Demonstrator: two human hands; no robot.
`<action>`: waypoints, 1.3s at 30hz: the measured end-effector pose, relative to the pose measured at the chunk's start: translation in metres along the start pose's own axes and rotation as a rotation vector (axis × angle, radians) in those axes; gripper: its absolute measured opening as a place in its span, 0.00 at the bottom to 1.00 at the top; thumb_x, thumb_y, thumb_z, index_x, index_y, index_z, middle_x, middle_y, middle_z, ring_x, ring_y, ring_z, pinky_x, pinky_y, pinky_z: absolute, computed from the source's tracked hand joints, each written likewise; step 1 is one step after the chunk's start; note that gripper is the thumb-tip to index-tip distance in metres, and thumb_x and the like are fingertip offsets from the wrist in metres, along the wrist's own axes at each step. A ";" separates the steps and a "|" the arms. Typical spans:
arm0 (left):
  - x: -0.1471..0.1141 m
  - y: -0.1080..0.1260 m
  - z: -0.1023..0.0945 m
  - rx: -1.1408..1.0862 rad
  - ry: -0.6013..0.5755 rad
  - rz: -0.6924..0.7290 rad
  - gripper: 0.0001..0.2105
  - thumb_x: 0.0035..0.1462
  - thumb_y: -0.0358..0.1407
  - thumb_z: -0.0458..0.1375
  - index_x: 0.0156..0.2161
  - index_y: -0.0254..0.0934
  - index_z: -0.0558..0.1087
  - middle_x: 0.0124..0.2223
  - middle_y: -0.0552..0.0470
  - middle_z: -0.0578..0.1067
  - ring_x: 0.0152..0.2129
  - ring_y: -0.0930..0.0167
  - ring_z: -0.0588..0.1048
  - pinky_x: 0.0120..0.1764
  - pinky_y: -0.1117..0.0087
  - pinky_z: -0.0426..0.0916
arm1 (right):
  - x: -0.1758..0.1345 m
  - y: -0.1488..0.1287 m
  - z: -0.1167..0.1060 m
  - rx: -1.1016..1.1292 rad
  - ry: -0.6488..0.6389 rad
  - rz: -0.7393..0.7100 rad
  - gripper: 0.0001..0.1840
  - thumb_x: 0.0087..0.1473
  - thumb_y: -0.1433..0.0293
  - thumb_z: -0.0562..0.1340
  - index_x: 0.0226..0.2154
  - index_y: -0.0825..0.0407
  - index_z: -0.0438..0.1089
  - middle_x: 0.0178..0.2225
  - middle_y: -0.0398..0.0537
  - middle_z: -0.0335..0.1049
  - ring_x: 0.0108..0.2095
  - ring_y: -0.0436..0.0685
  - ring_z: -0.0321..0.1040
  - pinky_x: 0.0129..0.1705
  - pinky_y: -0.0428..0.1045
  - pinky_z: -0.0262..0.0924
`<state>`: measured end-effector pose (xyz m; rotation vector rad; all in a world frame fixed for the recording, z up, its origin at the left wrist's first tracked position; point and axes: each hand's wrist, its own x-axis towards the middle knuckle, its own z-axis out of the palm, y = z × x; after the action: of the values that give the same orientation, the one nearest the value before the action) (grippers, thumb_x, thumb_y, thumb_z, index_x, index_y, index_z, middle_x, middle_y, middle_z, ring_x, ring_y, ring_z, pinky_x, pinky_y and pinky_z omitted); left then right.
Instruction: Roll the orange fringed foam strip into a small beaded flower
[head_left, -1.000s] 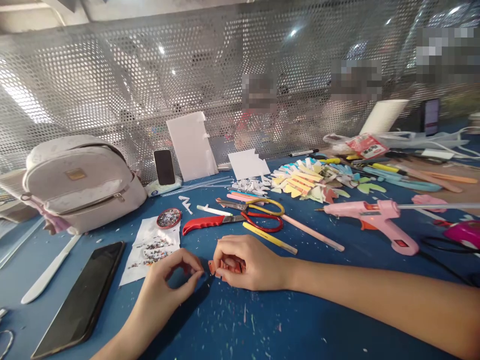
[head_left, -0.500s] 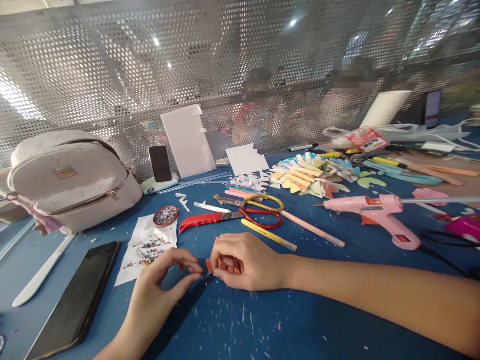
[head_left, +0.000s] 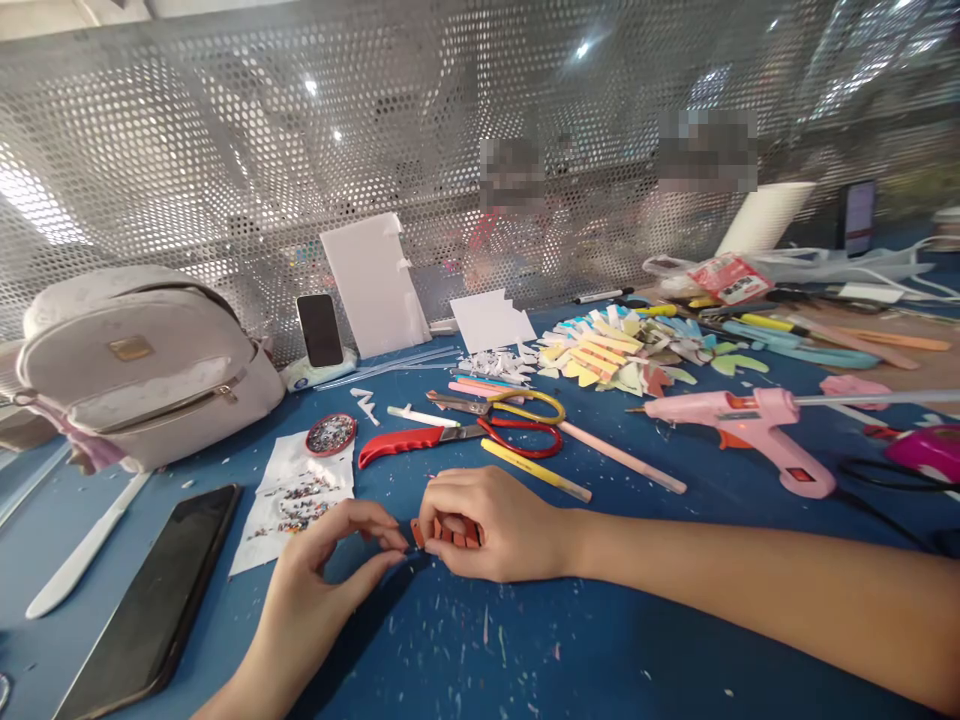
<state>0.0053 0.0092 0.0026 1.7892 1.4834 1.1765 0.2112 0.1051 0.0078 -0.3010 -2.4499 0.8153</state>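
My right hand [head_left: 499,525] is closed around a small orange-brown strip [head_left: 457,533] with dark lines across it, low over the blue table. Its fingers cover part of the strip, while the left end sticks out. Just left of that end is my left hand [head_left: 330,560], its thumb and fingers curved with a small gap between the tips; nothing shows in it. Behind the hands lie scissors [head_left: 525,436] with red and yellow loops, a red-handled cutter [head_left: 405,443] and a yellow marker [head_left: 536,470].
A white sheet [head_left: 259,520] carries small bits and a round red-rimmed dish [head_left: 331,434]. A phone [head_left: 154,600] and a white knife [head_left: 86,550] lie left, before a pale backpack [head_left: 142,360]. Paper scraps [head_left: 600,350] and a pink glue gun [head_left: 757,425] are to the right.
The hands and the strip have hardly moved. The view has shifted very slightly.
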 end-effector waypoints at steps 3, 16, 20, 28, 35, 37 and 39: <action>0.000 -0.001 0.000 0.002 0.015 0.001 0.05 0.54 0.28 0.63 0.34 0.40 0.76 0.31 0.55 0.79 0.31 0.71 0.77 0.37 0.73 0.74 | -0.001 0.001 0.001 -0.010 0.001 0.002 0.01 0.53 0.73 0.62 0.31 0.52 0.68 0.24 0.39 0.61 0.26 0.48 0.59 0.30 0.44 0.54; -0.001 -0.001 0.004 -0.045 0.039 -0.022 0.05 0.53 0.28 0.62 0.34 0.41 0.76 0.32 0.56 0.79 0.31 0.73 0.76 0.38 0.74 0.72 | -0.001 0.001 0.002 -0.014 0.009 -0.003 0.02 0.53 0.74 0.62 0.31 0.53 0.68 0.24 0.38 0.61 0.26 0.48 0.59 0.31 0.43 0.54; -0.001 0.002 0.004 -0.060 0.038 -0.053 0.05 0.53 0.28 0.62 0.34 0.41 0.76 0.32 0.55 0.79 0.31 0.72 0.76 0.38 0.73 0.72 | -0.001 0.002 0.002 -0.020 0.004 0.001 0.02 0.53 0.74 0.62 0.31 0.53 0.68 0.24 0.38 0.61 0.27 0.48 0.59 0.30 0.43 0.54; -0.003 0.000 0.003 0.027 -0.024 0.001 0.03 0.55 0.30 0.62 0.34 0.41 0.76 0.33 0.54 0.80 0.32 0.70 0.77 0.39 0.71 0.72 | -0.001 0.004 0.004 -0.026 0.005 -0.023 0.01 0.54 0.73 0.62 0.32 0.52 0.68 0.25 0.39 0.63 0.27 0.48 0.59 0.32 0.44 0.55; 0.007 0.003 -0.005 0.167 -0.177 0.012 0.05 0.55 0.31 0.62 0.38 0.41 0.76 0.34 0.53 0.80 0.33 0.68 0.77 0.40 0.67 0.72 | -0.002 0.004 0.003 -0.031 0.012 -0.014 0.01 0.54 0.73 0.62 0.32 0.52 0.68 0.25 0.39 0.63 0.27 0.49 0.60 0.31 0.44 0.54; 0.010 0.001 -0.007 0.204 -0.256 0.016 0.05 0.54 0.30 0.63 0.38 0.41 0.76 0.33 0.53 0.80 0.32 0.68 0.77 0.39 0.67 0.71 | -0.002 0.004 0.002 -0.033 0.005 -0.010 0.01 0.54 0.72 0.62 0.32 0.52 0.68 0.25 0.39 0.62 0.27 0.49 0.59 0.31 0.44 0.54; 0.011 -0.001 -0.009 0.223 -0.278 0.023 0.05 0.54 0.31 0.63 0.38 0.41 0.76 0.33 0.53 0.80 0.31 0.67 0.76 0.37 0.67 0.71 | -0.002 0.003 0.002 -0.034 -0.004 -0.008 0.02 0.55 0.72 0.62 0.31 0.52 0.67 0.25 0.39 0.62 0.27 0.49 0.59 0.31 0.44 0.54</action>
<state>-0.0026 0.0190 0.0090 2.0268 1.4757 0.7569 0.2121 0.1057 0.0041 -0.3017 -2.4692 0.7726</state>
